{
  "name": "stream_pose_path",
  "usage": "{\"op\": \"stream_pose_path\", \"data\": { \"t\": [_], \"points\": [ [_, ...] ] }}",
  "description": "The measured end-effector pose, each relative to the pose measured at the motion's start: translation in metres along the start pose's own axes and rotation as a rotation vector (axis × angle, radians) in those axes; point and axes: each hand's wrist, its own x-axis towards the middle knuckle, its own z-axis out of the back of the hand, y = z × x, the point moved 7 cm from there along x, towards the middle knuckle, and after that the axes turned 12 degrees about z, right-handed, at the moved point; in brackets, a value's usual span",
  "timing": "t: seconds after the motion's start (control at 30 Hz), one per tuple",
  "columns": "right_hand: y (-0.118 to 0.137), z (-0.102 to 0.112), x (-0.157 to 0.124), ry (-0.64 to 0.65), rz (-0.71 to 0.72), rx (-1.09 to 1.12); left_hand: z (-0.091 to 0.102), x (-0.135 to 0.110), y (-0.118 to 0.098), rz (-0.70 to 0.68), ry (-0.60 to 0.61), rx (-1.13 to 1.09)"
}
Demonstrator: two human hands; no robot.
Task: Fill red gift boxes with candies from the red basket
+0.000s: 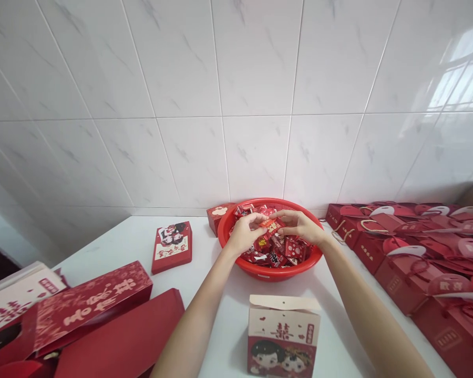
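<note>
Both of my hands reach into a red plastic basket heaped with red-wrapped candies. Between them is a bright red candy packet with gold lettering. My left hand has its thumb and fingers closed on the packet's left end. At the packet's right side, my right hand curves round with thumb and forefinger on it. Nearer to me, between my forearms, a cream and red box with a cartoon couple stands upright.
A small red box with a couple's picture lies on the white table to the left. Behind the basket is another red box. Large red boxes pile up front left. Rows of handled red gift boxes fill the right. A tiled wall rises behind.
</note>
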Motion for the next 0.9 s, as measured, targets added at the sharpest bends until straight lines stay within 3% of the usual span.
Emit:
{"op": "stream_pose_path", "data": {
  "t": [0.23, 0.37, 0.67, 0.9],
  "points": [
    [-0.009, 0.004, -0.004, 0.013, -0.024, -0.067, -0.012, -0.005, 0.002, 0.150, 0.142, -0.052],
    [-0.007, 0.004, -0.005, -0.005, -0.026, -0.012, -0.006, 0.000, 0.004, 0.080, 0.080, -0.018],
    [0.000, 0.020, -0.005, -0.213, 0.039, -0.038, 0.002, 0.001, 0.001, 0.011, 0.003, -0.015],
    [0.010, 0.000, 0.004, -0.298, 0.125, -0.173, -0.005, -0.002, 0.012, 0.254, 0.130, -0.242]
  ]
}}
